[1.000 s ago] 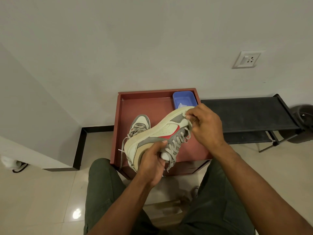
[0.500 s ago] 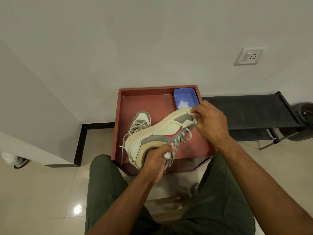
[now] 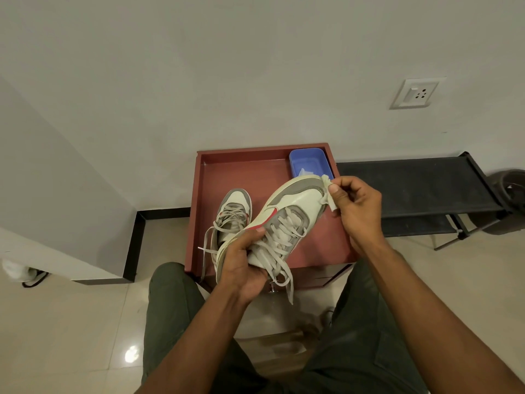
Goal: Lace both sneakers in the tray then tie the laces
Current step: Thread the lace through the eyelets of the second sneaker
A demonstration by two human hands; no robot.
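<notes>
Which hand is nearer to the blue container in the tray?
The right. The right hand pinches a pale cloth just in front of the blue container, while the left hand grips the sneaker at the tray's near edge.

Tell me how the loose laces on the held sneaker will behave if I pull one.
Probably floppy: the laces droop limply below the left hand. Likely light and easily snagged, since they cross loosely over the held sneaker.
</notes>
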